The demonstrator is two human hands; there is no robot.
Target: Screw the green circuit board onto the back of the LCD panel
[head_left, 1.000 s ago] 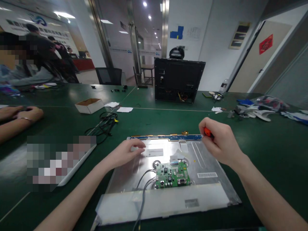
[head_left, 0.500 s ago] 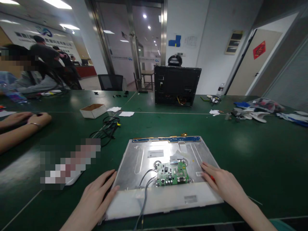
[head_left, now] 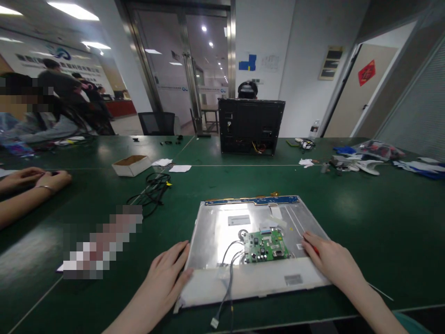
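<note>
An LCD panel (head_left: 212,232) lies back side up in front of me, with a green circuit board (head_left: 266,246) on its metal back. Grey cables (head_left: 231,278) run from the board over the near edge to a white plug (head_left: 214,322). My left hand (head_left: 170,271) grips the panel's left edge, thumb on top. My right hand (head_left: 325,257) holds the right edge, fingertips on the metal. A red piece shows under its fingers and a thin rod (head_left: 380,291) sticks out past the wrist; together they look like a screwdriver, mostly hidden.
Black cables (head_left: 153,190) and an open white box (head_left: 131,166) lie at left, near another person's hands (head_left: 52,181). A pixelated item (head_left: 104,241) is left of my hand. A black monitor housing (head_left: 250,125) stands at the back. Parts and bags (head_left: 378,150) lie at right.
The panel has shifted right and turned slightly, with both my hands moving along on its edges. The white plug has come into view at the near edge.
</note>
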